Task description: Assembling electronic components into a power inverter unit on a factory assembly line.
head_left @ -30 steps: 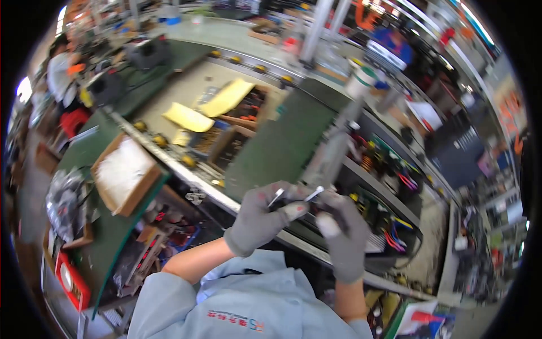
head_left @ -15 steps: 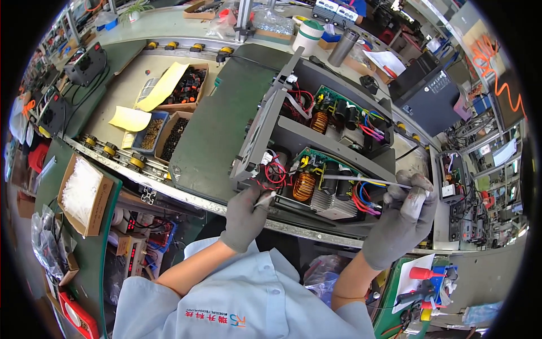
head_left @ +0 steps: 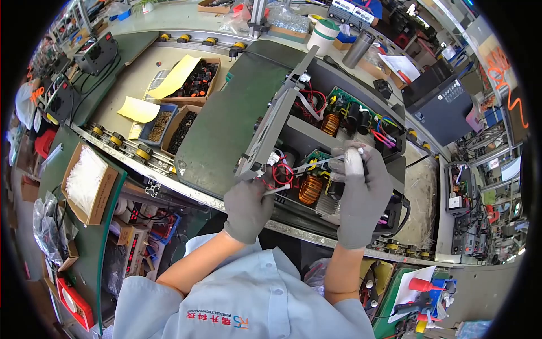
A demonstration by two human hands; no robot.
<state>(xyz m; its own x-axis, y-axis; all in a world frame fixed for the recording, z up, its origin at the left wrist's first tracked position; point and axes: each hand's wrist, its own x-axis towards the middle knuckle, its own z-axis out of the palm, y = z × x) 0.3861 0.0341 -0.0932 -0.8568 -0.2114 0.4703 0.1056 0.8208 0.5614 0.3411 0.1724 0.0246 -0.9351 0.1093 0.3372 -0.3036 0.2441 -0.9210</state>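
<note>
My left hand [head_left: 248, 208] is closed at the near left corner of a grey metal chassis [head_left: 265, 138], pinching a short white cable tie [head_left: 278, 190] beside the red wires [head_left: 281, 170]. Above the near circuit board, my right hand [head_left: 364, 189] is closed on a long thin pale strip [head_left: 316, 164], which looks like a cable tie. Its free end points toward the red wires. Next to the strip sits a copper-wound coil [head_left: 311, 189]. My right hand hides part of the board and its capacitors. Both hands wear grey gloves.
A second board with another copper coil [head_left: 331, 124] lies farther back in the chassis. Left on the conveyor are a blue bin [head_left: 159, 125] and cardboard boxes of small parts. A box of white pieces [head_left: 87, 181] stands at the left. A black case [head_left: 440, 107] is at the right.
My right hand has moved left over the near board, bringing the pale strip close to the red wires. My left hand stays near the chassis corner, still pinching the white tie.
</note>
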